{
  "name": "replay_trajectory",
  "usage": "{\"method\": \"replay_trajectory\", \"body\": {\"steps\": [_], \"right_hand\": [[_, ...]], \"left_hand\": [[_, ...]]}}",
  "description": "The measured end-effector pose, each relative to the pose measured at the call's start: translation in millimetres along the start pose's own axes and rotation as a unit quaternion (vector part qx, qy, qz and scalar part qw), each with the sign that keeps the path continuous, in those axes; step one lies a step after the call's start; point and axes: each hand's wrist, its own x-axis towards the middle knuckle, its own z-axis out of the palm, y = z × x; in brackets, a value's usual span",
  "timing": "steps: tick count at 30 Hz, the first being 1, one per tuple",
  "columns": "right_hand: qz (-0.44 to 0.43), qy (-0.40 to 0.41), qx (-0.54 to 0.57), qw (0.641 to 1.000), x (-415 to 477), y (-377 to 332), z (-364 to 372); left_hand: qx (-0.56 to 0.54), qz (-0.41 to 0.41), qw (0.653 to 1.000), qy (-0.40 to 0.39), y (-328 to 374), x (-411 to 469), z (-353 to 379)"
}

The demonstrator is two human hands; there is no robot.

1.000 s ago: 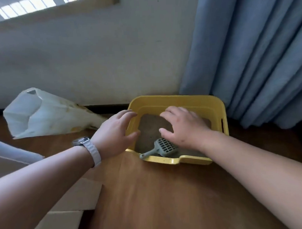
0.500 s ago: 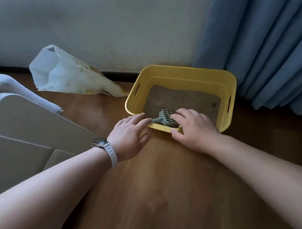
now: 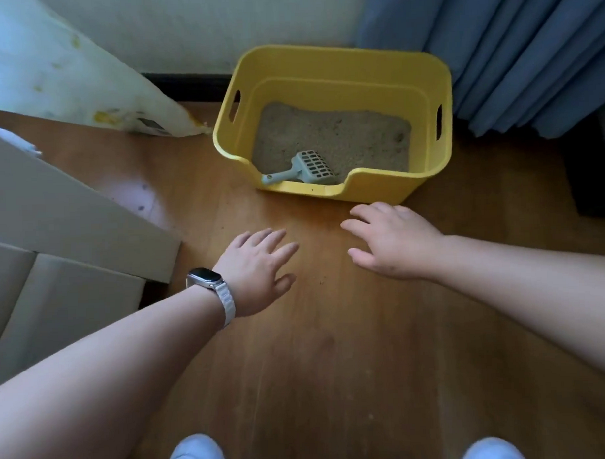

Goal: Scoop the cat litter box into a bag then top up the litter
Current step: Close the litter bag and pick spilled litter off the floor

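Note:
A yellow litter box [image 3: 426,74] stands on the wooden floor against the wall, holding grey-brown litter [image 3: 339,132]. A grey slotted scoop [image 3: 302,167] lies in the litter at the box's low front edge, handle pointing left. A white bag [image 3: 59,76] with yellow marks lies on its side to the left of the box. My left hand [image 3: 258,268], with a watch on the wrist, hovers over the floor in front of the box, fingers spread and empty. My right hand [image 3: 394,240] is just in front of the box's front wall, fingers relaxed, holding nothing.
Blue curtains [image 3: 528,49] hang right of the box. Flat beige cardboard pieces [image 3: 54,221] lie on the left. A dark object [image 3: 590,171] sits at the right edge. My two white shoes [image 3: 195,454] show at the bottom. Bare wooden floor [image 3: 333,365] lies between me and the box.
Both hands have drawn back from the box rim to the floor in front of it. The view has tilted down and pulled back, so the whole box and scoop show.

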Motion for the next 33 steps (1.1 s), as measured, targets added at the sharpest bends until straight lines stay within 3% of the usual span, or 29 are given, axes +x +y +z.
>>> {"method": "replay_trajectory", "body": {"steps": [6, 12, 15, 17, 19, 21, 25, 27, 28, 30, 33], "right_hand": [[-0.008, -0.033, -0.032, 0.999, 2, -21, 32], [0.081, -0.065, 0.035, 0.994, 16, -42, 94], [0.095, -0.055, 0.086, 0.99, 16, -57, 124], [0.093, -0.048, 0.104, 0.989, 13, -63, 138], [0.098, -0.04, 0.124, 0.987, 12, -66, 150], [0.099, -0.036, 0.134, 0.985, 14, -65, 162], [0.081, -0.038, 0.15, 0.985, 21, -62, 181], [0.073, -0.039, 0.138, 0.987, 23, -63, 189], [0.071, -0.036, 0.131, 0.988, 25, -65, 193], [0.067, -0.03, 0.121, 0.99, 28, -69, 197], [0.038, -0.033, 0.12, 0.991, 30, -75, 197]], "left_hand": [[-0.048, -0.026, 0.998, 0.003, -2, -3, 39], [-0.13, -0.117, 0.984, -0.044, 18, -8, 99], [-0.171, -0.138, 0.976, -0.015, 33, -6, 123], [-0.276, -0.177, 0.944, 0.026, 41, -4, 132], [-0.44, -0.242, 0.862, 0.075, 50, -2, 138], [-0.583, -0.299, 0.743, 0.135, 60, -1, 138], [-0.744, -0.382, 0.505, 0.213, 67, 4, 138], [-0.811, -0.386, 0.385, 0.211, 68, 6, 139], [-0.833, -0.384, 0.342, 0.204, 68, 7, 141], [-0.855, -0.381, 0.294, 0.193, 69, 6, 143], [-0.859, -0.38, 0.29, 0.183, 70, 4, 147]]}}
